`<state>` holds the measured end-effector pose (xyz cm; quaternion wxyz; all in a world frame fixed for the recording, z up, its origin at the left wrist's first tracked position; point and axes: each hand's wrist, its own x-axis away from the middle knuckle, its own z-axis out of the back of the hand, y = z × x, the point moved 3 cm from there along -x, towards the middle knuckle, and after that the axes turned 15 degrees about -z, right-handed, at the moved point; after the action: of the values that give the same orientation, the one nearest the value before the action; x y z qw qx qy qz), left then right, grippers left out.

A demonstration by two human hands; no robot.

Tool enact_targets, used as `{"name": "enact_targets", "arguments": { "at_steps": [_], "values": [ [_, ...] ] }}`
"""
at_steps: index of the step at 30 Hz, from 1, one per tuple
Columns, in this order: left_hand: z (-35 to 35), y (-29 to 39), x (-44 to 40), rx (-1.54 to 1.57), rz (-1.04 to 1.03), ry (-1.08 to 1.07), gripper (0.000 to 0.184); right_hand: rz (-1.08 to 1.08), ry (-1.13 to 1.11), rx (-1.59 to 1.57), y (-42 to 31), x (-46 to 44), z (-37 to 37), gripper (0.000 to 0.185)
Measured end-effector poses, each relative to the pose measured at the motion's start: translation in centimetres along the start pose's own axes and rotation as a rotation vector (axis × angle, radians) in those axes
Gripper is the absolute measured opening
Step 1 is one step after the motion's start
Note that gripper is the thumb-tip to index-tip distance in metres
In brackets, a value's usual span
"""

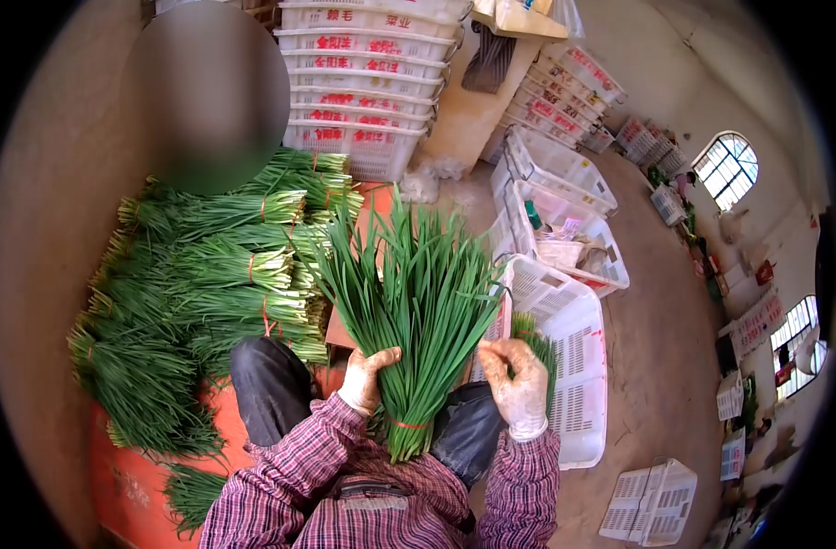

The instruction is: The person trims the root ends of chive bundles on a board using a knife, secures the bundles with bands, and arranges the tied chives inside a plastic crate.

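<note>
A large bunch of long green leafy stalks (pixel 418 311) stands upright between my knees, its leaves fanned out at the top. A red band (pixel 409 424) goes around its lower end. My left hand (pixel 368 375), in a stained pale glove, is wrapped round the left side of the bunch. To the right of the bunch is my right hand (pixel 517 377), also gloved, with its fingers pinched together near the leaf edge. Whether a thin leaf is between those fingertips is too small to tell.
Banded green bundles (pixel 244 274) are piled at the left on an orange surface (pixel 144 489). White crates (pixel 578 366) stand at the right, one holding more greens (pixel 537 352). Tall crate stacks (pixel 363 110) rise behind. An upturned crate (pixel 651 503) lies on the floor at the lower right.
</note>
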<state>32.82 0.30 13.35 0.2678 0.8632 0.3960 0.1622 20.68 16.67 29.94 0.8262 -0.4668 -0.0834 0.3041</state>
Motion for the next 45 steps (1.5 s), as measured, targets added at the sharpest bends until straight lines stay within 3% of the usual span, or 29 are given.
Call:
{"name": "enact_targets", "arguments": {
  "at_steps": [3, 6, 8, 9, 10, 12, 18, 20, 23, 28, 30, 32, 34, 39, 42, 43, 44, 45],
  "values": [
    [-0.5, 0.3, 0.1, -0.012, -0.002, 0.005, 0.037, -0.251, -0.144, 0.303, 4.6, 2.3, -1.4, 0.03],
    [0.0, -0.6, -0.1, -0.014, -0.025, -0.023, 0.036, -0.235, -0.052, 0.21, 4.4, 2.6, -0.6, 0.025],
    [-0.5, -0.5, 0.0, -0.033, -0.048, -0.031, 0.035, -0.082, 0.044, 0.005, 2.6, 1.5, 0.0, 0.021],
    [-0.7, -0.2, 0.3, -0.037, -0.069, -0.048, 0.033, 0.024, 0.068, 0.146, 0.9, 0.8, 0.6, 0.017],
    [-0.7, -0.3, 0.4, -0.035, -0.072, -0.055, 0.033, 0.028, 0.075, 0.146, -0.1, 0.1, 0.7, 0.017],
    [-0.4, -0.5, 0.5, -0.123, -0.085, -0.074, 0.032, 0.25, 0.173, 0.086, -2.2, -1.0, 1.1, 0.015],
    [-0.4, -0.2, 1.6, -0.27, -0.12, -0.1, 0.026, 0.351, 0.261, 0.061, -7.5, -6.8, 2.6, 0.015],
    [-0.5, -0.2, 2.2, -0.311, -0.089, -0.116, 0.026, 0.297, 0.228, 0.08, -8.6, -8.5, 2.6, 0.024],
    [-0.6, -0.1, 2.3, -0.261, -0.091, -0.134, 0.026, 0.277, -0.019, 0.216, -8.0, -10.9, 0.7, 0.042],
    [0.0, -0.8, 2.1, -0.28, -0.076, -0.129, 0.027, 0.131, -0.138, 0.12, -6.4, -12.0, -2.3, 0.047],
    [0.3, -1.0, 1.9, -0.284, -0.079, -0.141, 0.027, -0.082, -0.211, -0.092, -5.6, -13.0, -3.1, 0.044],
    [0.2, -1.0, 1.8, -0.288, -0.075, -0.156, 0.028, -0.092, -0.224, -0.091, -6.4, -13.2, -3.1, 0.038],
    [0.4, -1.1, 1.7, -0.261, -0.063, -0.128, 0.029, -0.023, -0.284, -0.345, -7.3, -13.4, -2.8, 0.031],
    [1.1, 0.0, -0.3, -0.061, -0.075, 0.016, 0.033, 0.303, 0.074, -0.355, -7.6, -8.3, 0.3, 0.024],
    [2.6, 0.8, -2.9, 0.099, -0.06, 0.209, 0.038, 0.051, -0.169, -0.286, -2.2, -3.2, 0.6, 0.026],
    [3.7, 0.6, -4.0, 0.163, -0.009, 0.256, 0.028, -0.03, -0.206, -0.264, 0.5, -2.3, 0.3, 0.026],
    [2.4, 2.1, -4.0, 0.234, 0.006, 0.288, 0.03, -0.113, -0.242, -0.241, 3.5, -1.5, -0.3, 0.027],
    [2.3, 2.8, -4.5, 0.286, -0.011, 0.333, 0.032, -0.263, -0.275, -0.399, 6.5, -0.8, -0.9, 0.029]
  ]
}}
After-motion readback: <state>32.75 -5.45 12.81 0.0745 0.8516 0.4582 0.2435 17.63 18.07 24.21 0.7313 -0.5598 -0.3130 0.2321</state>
